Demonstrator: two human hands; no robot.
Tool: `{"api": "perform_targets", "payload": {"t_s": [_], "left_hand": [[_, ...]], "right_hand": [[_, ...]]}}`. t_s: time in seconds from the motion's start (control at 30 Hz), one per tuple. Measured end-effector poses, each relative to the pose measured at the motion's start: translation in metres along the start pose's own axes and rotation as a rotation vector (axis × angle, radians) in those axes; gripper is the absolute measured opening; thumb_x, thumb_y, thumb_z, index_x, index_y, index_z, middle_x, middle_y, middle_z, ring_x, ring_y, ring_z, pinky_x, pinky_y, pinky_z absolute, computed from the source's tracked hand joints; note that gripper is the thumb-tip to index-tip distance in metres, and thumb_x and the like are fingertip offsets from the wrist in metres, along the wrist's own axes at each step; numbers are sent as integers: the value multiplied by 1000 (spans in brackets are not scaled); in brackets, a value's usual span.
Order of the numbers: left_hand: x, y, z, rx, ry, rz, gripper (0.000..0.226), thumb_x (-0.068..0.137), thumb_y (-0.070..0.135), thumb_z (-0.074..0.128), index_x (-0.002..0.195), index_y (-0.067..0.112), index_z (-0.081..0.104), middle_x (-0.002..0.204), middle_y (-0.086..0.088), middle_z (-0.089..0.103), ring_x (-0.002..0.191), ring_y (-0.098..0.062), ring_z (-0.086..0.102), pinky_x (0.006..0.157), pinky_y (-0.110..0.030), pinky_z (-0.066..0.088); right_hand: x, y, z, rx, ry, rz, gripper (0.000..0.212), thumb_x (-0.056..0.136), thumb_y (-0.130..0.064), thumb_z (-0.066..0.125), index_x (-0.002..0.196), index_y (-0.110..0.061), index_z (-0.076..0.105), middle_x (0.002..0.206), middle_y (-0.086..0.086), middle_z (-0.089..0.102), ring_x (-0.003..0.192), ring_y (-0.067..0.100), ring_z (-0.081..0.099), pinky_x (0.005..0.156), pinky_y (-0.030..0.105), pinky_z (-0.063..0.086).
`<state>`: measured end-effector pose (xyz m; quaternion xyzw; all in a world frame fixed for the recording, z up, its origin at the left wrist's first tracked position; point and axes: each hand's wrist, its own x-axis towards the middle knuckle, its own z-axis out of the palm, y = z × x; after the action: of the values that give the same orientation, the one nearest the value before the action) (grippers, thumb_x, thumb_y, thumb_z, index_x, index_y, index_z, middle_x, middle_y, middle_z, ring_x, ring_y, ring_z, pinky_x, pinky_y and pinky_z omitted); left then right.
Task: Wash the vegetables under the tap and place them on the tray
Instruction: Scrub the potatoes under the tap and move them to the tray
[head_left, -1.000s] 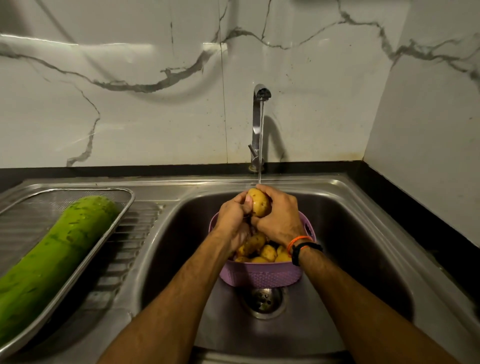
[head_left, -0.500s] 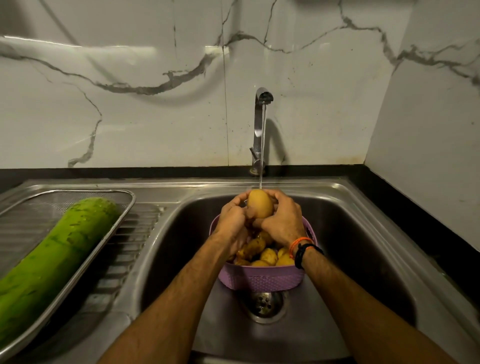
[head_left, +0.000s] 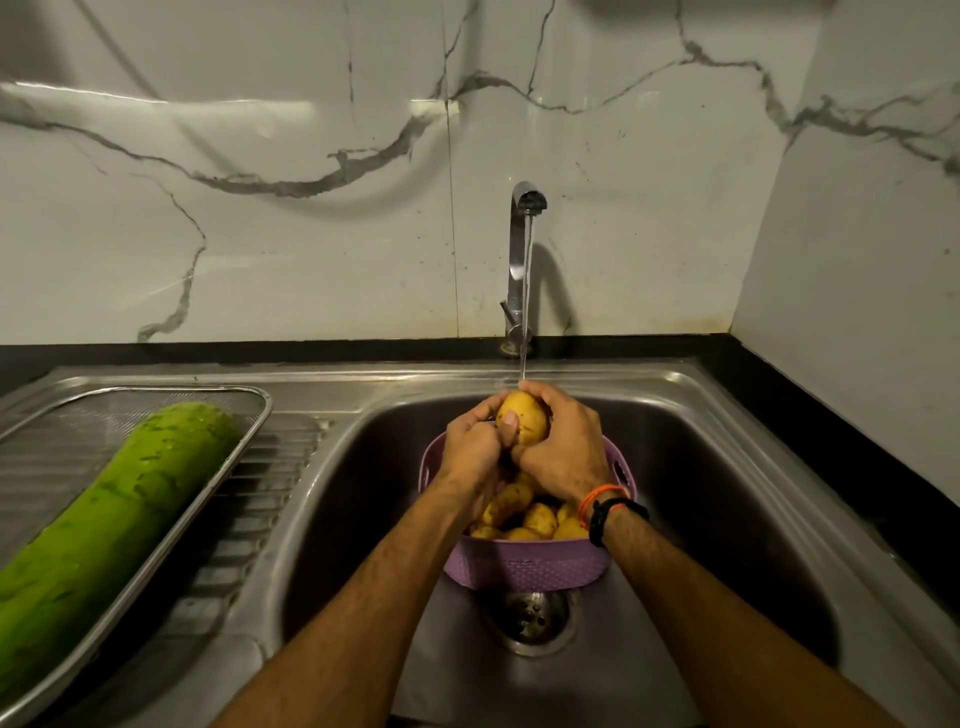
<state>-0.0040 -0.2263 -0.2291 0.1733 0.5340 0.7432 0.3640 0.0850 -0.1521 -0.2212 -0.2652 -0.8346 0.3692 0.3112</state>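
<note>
Head view: we note both the left hand (head_left: 470, 447) and right hand (head_left: 563, 452) curled around one potato (head_left: 524, 418) under the tap (head_left: 522, 244) stream, above the purple basket (head_left: 524, 566) in the sink (head_left: 727, 467).

Risk, our judgement: wet skin may slip, dropping it toward the basket.

Gourd (head_left: 104, 519) lies in the tray (head_left: 218, 493) on the steel drainboard; marble walls behind.

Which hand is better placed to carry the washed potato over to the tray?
Probably the left hand: the tray lies on its side, and it already grips the potato. The right hand would have to cross over.
</note>
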Motion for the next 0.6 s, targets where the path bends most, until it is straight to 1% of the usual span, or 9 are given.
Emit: {"api": "perform_targets", "payload": {"t_s": [0.07,0.13,0.2,0.27,0.33,0.4,0.47,0.53,0.6], "left_hand": [[1,-1,-3,5,-20,-13,35,99,2,46,128,15,62,126,-16,63,116,-32,62,99,-48,52],[3,-1,-4,3,-4,-11,35,100,4,47,129,15,62,127,-17,63,115,-33,62,98,-50,53],[4,0,-3,-29,29,-7,35,99,3,47,130,14,62,127,-17,63,115,-33,62,98,-52,52],[2,2,-1,-50,39,-12,36,100,4,47,132,12,60,126,-16,63,116,-33,61,96,-50,54],[-1,3,-2,-34,25,-38,35,101,8,47,134,14,58,127,-17,62,115,-33,62,80,-41,59],[-4,4,-4,-21,18,-62,33,101,11,47,133,15,58,127,-19,61,113,-35,62,66,-35,59],[-4,4,-4,-46,24,-70,33,101,10,46,132,14,59,127,-18,62,113,-35,62,71,-38,59],[-3,4,-1,-71,33,-64,33,102,8,44,131,12,59,126,-18,62,114,-34,62,80,-41,59],[-4,5,1,-95,24,-63,32,102,8,43,131,11,59,126,-19,62,115,-34,62,82,-43,59]], "right_hand": [[1,0,-1,17,-78,15,81,72,-2,77,144,-24,45,139,1,50,124,19,49,78,11,42],[2,2,-1,28,-73,-11,81,71,-6,80,142,-26,47,138,0,52,124,18,50,81,12,44],[2,3,0,53,-7,-25,76,69,-8,84,137,-26,53,133,0,57,116,14,55,74,6,43],[2,2,-1,70,14,-16,74,70,-6,84,135,-25,55,130,-1,58,110,9,53,67,4,42],[2,2,-3,51,-48,-9,76,72,-4,81,138,-26,51,132,-3,54,107,6,48,63,4,38],[3,3,-4,28,-115,0,78,74,-6,80,142,-27,46,134,-4,50,108,6,44,64,4,35],[3,5,0,41,-95,8,79,71,-7,82,140,-28,48,135,-2,51,112,9,48,70,6,40],[5,7,5,85,-2,27,79,64,-8,86,133,-31,54,131,-1,56,117,15,53,81,18,52],[6,7,7,125,73,52,79,59,-9,89,127,-32,58,126,-2,60,116,17,56,88,29,56]]}}
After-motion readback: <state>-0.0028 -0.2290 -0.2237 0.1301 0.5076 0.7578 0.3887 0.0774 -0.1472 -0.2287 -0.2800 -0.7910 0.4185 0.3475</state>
